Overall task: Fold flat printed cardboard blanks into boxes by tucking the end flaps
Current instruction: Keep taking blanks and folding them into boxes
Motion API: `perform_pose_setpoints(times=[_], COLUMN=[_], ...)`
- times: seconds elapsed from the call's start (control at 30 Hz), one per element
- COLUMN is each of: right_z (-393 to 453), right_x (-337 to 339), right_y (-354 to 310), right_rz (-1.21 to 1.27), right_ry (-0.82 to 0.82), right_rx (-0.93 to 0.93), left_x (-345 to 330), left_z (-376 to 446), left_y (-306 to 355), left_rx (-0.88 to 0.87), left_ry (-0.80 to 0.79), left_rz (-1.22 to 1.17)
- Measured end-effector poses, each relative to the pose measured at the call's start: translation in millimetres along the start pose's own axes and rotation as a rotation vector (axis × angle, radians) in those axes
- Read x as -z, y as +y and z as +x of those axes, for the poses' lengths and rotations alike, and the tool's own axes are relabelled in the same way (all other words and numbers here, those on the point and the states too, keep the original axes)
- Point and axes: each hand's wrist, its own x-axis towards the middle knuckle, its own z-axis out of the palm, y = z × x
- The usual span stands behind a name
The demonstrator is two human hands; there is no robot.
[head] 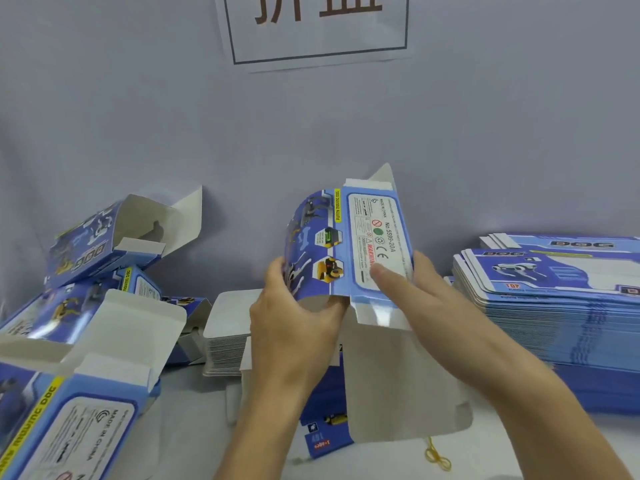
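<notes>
Blue printed cardboard fills the middle of the view: one blank (346, 244) is held up above the desk (194, 427), already opened into a sleeve that is not yet square. Its long axis runs almost upright, leaning a little away from the person, with the top end flaps (377, 181) standing free and the large lower flap (398, 382) hanging down toward the person, white side showing.

The left hand (294, 320) grips the left edge of the blank, the fingers curled around it from behind and the thumb side near the lower corner. The right hand (412, 289) holds the right edge, with the thumb pressed flat on the white label panel and the other fingers hidden behind the cardboard.

The relation that matters now, I think, is this: the lower flap lies just below both hands, between the wrists, and the left hand looks nearer to the fold line. So the next move probably needs one hand to release and fold this flap up into the open end.

To the right lies a tall stack of flat blanks (554, 299). To the left several finished boxes (104, 237) lie in a pile, their top flaps open.
</notes>
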Motion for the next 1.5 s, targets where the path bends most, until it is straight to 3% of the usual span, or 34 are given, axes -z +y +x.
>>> perform_pose_setpoints(times=[0.07,0.17,0.27,0.37,0.53,0.67,0.8,0.9,1.0,1.17,1.23,1.33,1.5], right_z=[2.1,-11.2,-9.1,-10.0,10.1,11.4,9.2,8.0,6.3,1.9,4.6,13.6,14.3], right_x=[-9.5,2.8,7.7,-0.9,0.0,10.0,14.5,8.0,5.9,7.8,3.4,0.8,1.9], right_y=[-0.1,16.4,-3.3,-10.7,6.8,19.9,25.3,28.0,26.7,27.6,27.3,27.9,29.9], right_rz=[0.026,0.019,0.524,0.479,0.330,0.427,0.364,0.303,0.265,0.337,0.381,0.390,0.387], right_ry=[0.010,-0.167,-0.102,-0.204,0.098,0.148,-0.019,-0.124,-0.188,-0.297,-0.188,0.138,0.330], right_rx=[-0.017,0.135,-0.050,-0.050,-0.079,-0.094,-0.005,0.086,0.124,0.061,0.127,0.267,0.251], left_x=[-2.1,-8.3,-8.5,-6.7,-9.4,9.0,24.3,37.1,41.9,25.3,19.6,12.5,12.7], left_z=[-2.4,-6.3,-6.5,-3.6,-9.0,-4.8,8.8,16.4,16.5,12.0,7.1,0.0,-4.5], left_y=[6.9,13.2,9.1,2.6,10.2,18.4,28.8,31.7,32.4,22.6,19.2,12.5,8.2], left_rx=[-0.069,-0.128,-0.134,-0.194,-0.311,-0.189,0.073,0.311,0.336,0.188,0.136,0.123,0.237], left_ry=[-0.023,-0.107,-0.139,-0.107,-0.240,-0.326,-0.137,-0.265,-0.350,-0.243,-0.304,-0.453,-0.610], left_rz=[-0.004,0.002,-0.006,0.063,0.051,-0.345,-0.511,-0.662,-0.721,-0.565,-0.519,-0.504,-0.501])
